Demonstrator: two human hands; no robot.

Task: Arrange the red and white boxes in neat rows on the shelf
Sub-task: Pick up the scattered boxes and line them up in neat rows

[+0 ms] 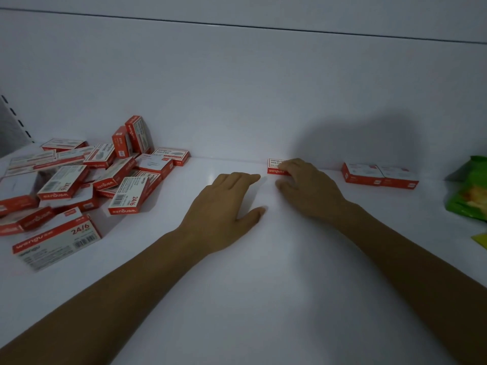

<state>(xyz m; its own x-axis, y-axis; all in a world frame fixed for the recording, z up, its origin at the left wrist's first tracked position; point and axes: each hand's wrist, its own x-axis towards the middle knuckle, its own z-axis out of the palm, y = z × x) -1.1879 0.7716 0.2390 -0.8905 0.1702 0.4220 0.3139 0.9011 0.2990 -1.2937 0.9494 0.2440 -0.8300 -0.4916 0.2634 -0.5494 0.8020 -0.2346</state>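
Note:
A jumbled pile of several red and white boxes (79, 185) lies on the left of the white shelf (250, 285). Two boxes (380, 176) sit side by side against the back wall at the right. One more box (275, 167) lies flat near the back wall in the middle, and my right hand (308, 188) holds it with fingers curled over its right end. My left hand (226, 204) rests flat on the shelf just left of that box, fingers straight, holding nothing.
A green and yellow packet (469, 191) lies at the shelf's right edge. The white back wall (237, 101) rises behind the boxes. A slotted upright (15, 117) stands at the far left.

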